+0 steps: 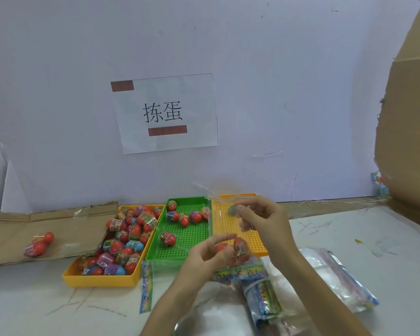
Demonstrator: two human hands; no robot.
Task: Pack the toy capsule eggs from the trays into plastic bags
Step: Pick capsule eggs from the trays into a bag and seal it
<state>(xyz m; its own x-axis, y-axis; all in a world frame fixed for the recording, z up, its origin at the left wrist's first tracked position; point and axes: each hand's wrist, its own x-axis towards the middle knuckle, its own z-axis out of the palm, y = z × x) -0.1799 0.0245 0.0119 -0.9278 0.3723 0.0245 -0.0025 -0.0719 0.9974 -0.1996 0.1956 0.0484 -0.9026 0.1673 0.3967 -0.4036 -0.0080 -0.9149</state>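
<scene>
As I look down through the head camera, the nearest thing is a heap of spare bags (262,301) with colourful printed tops, which lies on the white table (349,238) under the forearms. One loose printed strip (146,287) lies to the left of it.

Just beyond, both hands hold a clear bag (221,221) above the trays. The left hand (204,255) grips its lower part, fingers curled round the red eggs (240,249) already inside. The right hand (264,221) pinches the upper edge of the film. I cannot tell whether it also holds something small there.

I judge the step in hand to be the filling of this bag. How many eggs one bag must take, I do not know. The next move, I think, needs the right hand to let go of the edge, reach left for one more egg and drop it into the mouth, while the left hand keeps the bag upright.

Behind the bag stands a yellow tray (261,248) where I see no eggs. Beside it, a green tray (187,238) has a few eggs (183,218), and further left a second yellow tray (100,281) is heaped with many eggs (121,241). Two more lie on a cardboard sheet (10,226). On the wall hangs a paper sign (167,112).
</scene>
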